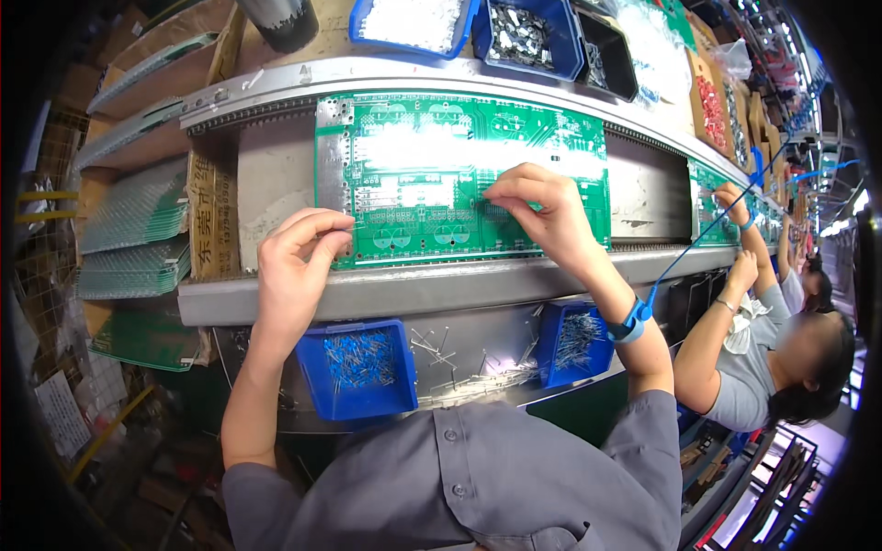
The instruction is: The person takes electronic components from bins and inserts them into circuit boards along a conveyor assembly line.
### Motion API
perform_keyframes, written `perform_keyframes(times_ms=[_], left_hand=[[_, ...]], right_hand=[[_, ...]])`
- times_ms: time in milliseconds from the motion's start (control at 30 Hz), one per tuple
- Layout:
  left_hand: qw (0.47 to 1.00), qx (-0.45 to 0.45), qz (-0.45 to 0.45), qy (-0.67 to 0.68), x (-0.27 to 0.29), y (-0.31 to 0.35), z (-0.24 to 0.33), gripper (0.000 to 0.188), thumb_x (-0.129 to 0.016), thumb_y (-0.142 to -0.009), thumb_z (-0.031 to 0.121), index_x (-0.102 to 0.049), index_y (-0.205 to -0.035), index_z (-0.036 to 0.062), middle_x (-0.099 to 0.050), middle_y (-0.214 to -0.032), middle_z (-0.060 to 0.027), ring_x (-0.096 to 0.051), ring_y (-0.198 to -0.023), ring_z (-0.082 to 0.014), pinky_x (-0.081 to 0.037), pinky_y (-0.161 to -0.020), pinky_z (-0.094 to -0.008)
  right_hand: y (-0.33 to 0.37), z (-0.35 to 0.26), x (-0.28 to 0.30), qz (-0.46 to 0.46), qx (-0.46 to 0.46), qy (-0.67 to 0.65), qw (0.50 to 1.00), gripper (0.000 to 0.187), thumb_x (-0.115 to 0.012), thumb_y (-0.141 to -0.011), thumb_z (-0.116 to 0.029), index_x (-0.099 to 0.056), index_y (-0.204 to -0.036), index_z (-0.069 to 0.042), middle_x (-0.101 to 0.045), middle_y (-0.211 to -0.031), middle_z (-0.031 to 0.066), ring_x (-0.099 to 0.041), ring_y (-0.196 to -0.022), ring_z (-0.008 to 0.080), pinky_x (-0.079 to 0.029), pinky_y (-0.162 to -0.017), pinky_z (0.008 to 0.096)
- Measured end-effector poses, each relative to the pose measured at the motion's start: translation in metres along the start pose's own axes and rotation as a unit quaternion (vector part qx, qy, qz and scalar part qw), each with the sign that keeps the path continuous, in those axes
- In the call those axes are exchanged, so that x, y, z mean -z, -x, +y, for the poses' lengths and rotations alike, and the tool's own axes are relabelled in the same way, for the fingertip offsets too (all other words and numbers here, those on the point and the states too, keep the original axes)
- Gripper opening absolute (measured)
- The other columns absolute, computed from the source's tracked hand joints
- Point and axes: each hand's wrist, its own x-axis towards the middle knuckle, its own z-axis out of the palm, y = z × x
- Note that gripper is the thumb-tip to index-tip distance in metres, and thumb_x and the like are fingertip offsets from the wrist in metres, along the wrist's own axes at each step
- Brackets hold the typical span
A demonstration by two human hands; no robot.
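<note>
A large green circuit board [551, 119] lies between the rails of the line, with strong glare across its middle. My right hand [556, 216] is over the board's centre, thumb and fingertips pinched close to its surface. At the board's left end, my left hand [299, 262] is also pinched, its fingertips by the lower left edge. Anything between the fingers of either hand is too small to make out. Below the near rail [413, 289] stands a blue bin [400, 404] of small blue parts with wire leads. A second blue bin [548, 354] holds thin leaded parts.
Loose leaded parts [436, 354] lie between the near bins. Beyond the far rail are a blue bin of white parts [413, 23] and one of dark parts [528, 41]. Stacked green boards [138, 216] fill cardboard at left. A blue cord [694, 243] runs from my right wristband; a co-worker [740, 358] sits right.
</note>
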Motion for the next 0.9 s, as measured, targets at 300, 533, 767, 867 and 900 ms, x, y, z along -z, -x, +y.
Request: perform_keyframes(times_ms=[300,533,767,867,900], left_hand=[[0.992,-0.088,0.007,-0.092,0.004,-0.004,-0.005,0.008,-0.058,-0.082,-0.006,-0.064,-0.087,-0.0039,-0.063,-0.085,-0.0090,-0.062,-0.074,-0.0142,-0.050,-0.067,-0.0246],[0.994,-0.053,0.031,-0.088,0.001,-0.002,0.001,0.005,-0.059,-0.083,-0.004,-0.062,-0.087,-0.0032,-0.063,-0.084,-0.0084,-0.062,-0.074,-0.0142,-0.051,-0.066,-0.0246],[0.994,-0.052,0.029,-0.095,0.003,-0.004,-0.001,0.007,-0.060,-0.082,-0.003,-0.064,-0.088,-0.0039,-0.064,-0.084,-0.0089,-0.063,-0.075,-0.0146,-0.052,-0.067,-0.0252],[0.995,-0.052,0.026,-0.086,0.003,-0.003,-0.002,0.009,-0.061,-0.081,-0.004,-0.066,-0.089,-0.0044,-0.065,-0.087,-0.0097,-0.064,-0.077,-0.0152,-0.052,-0.069,-0.0253],[0.994,-0.057,0.026,-0.095,0.003,-0.003,-0.003,0.010,-0.061,-0.081,-0.004,-0.066,-0.090,-0.0045,-0.066,-0.087,-0.0102,-0.064,-0.077,-0.0159,-0.052,-0.069,-0.0256]], right_hand=[[-0.008,-0.005,0.002,-0.059,-0.016,-0.008,0.998,0.016,-0.062,-0.073,0.007,-0.067,-0.085,0.000,-0.065,-0.087,0.0105,-0.064,-0.083,0.0246,-0.050,-0.074,0.0305],[-0.010,-0.006,0.003,-0.086,0.014,0.030,0.996,0.016,-0.061,-0.071,0.007,-0.066,-0.085,0.000,-0.065,-0.087,0.0104,-0.064,-0.084,0.0257,-0.051,-0.074,0.0320],[-0.012,-0.002,0.001,-0.090,0.038,0.044,0.994,0.014,-0.061,-0.073,0.007,-0.066,-0.085,0.000,-0.064,-0.087,0.0099,-0.063,-0.083,0.0262,-0.051,-0.072,0.0330],[-0.015,-0.002,0.002,-0.101,0.043,0.053,0.992,0.014,-0.061,-0.073,0.006,-0.066,-0.084,0.000,-0.064,-0.087,0.0097,-0.063,-0.084,0.0263,-0.052,-0.072,0.0334],[-0.016,-0.002,0.003,-0.109,0.043,0.058,0.991,0.013,-0.061,-0.074,0.006,-0.066,-0.084,0.000,-0.064,-0.087,0.0097,-0.063,-0.084,0.0262,-0.052,-0.072,0.0335]])
